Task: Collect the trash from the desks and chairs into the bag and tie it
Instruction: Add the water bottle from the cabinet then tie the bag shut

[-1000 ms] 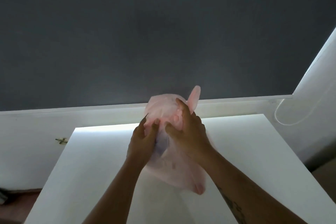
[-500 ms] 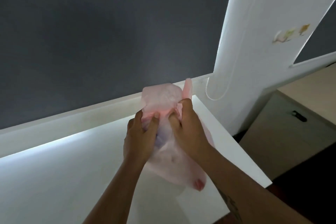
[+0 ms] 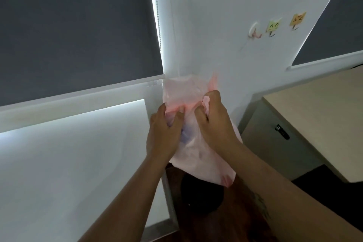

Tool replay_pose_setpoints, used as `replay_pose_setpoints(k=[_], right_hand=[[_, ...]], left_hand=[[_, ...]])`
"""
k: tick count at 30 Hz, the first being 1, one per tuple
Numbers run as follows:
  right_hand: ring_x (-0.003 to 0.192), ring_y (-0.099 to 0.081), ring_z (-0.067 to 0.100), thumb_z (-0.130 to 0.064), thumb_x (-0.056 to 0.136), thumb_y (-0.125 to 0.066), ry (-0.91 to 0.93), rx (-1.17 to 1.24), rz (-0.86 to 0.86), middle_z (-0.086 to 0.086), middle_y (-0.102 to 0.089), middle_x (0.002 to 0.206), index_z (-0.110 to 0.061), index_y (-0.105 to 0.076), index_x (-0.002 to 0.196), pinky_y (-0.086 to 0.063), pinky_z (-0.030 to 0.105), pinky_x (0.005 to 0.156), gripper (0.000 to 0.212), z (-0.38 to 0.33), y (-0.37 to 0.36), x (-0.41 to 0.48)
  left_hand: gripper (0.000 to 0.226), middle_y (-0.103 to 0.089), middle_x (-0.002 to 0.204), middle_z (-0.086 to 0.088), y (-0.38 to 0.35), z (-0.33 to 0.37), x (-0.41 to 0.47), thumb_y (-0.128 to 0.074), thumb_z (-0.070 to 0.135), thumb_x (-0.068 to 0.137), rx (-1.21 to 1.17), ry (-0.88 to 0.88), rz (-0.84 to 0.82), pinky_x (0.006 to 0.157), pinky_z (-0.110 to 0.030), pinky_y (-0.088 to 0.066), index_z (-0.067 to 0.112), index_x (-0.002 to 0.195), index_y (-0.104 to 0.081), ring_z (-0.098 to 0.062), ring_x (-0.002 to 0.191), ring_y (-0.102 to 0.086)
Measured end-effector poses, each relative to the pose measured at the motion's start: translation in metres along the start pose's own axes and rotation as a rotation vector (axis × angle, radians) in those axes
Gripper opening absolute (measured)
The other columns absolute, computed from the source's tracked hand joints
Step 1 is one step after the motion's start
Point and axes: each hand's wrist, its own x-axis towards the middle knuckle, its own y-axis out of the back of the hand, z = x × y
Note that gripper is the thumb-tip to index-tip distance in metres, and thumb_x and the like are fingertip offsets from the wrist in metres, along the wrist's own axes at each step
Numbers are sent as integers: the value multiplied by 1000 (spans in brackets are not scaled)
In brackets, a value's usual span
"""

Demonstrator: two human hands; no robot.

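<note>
In the head view, both hands grip a thin pink plastic bag (image 3: 198, 155) held up in the air, over the gap between a white table (image 3: 68, 163) on the left and a beige cabinet (image 3: 314, 124) on the right. The left hand (image 3: 164, 135) is closed on the bag's upper left part, its fingers pinching gathered plastic. The right hand (image 3: 213, 120) is closed on the upper right part, bunching plastic beside one upright handle loop. The bag's top stands up above the knuckles, and its body hangs down between the wrists, with a faint bluish shape showing through the plastic. Below the bag lies dark wooden floor (image 3: 241, 212) with a round black object (image 3: 202, 194) on it; what that object is cannot be told. On the far white wall (image 3: 225, 25) three small hooks (image 3: 274, 26) hang, two with cartoon faces. Dark roller blinds (image 3: 74, 25) cover the windows on both sides.
</note>
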Motion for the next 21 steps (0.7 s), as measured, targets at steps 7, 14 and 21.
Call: replay_pose_setpoints(k=[7,14,21], right_hand=[[59,-48,3,-23,98,-46,2,45,-19,-10,-44,73,-24,-38,98,-38,13,56,9,59,30,14],[74,-50,-11,-21,100,-47,-196,137,-126,-14,-48,82,-27,-40,96,-37,3,65,10,154,4,-8],[78,-54,8,-32,97,-50,-390,82,-222,1,-59,88,-18,-49,95,-40,21,67,14,281,-82,-68]], left_hand=[[67,-54,120,9,-64,9,-3,-37,78,82,-69,49,16,89,-29,-42,34,131,-50,-10,101,-54],[62,-62,108,-5,-142,-65,-27,-33,69,92,-38,225,-70,86,-42,-54,17,115,-57,-21,95,-63],[34,-69,104,-10,-224,-203,-56,-41,32,102,3,491,-108,86,-43,-55,9,109,-65,-28,95,-66]])
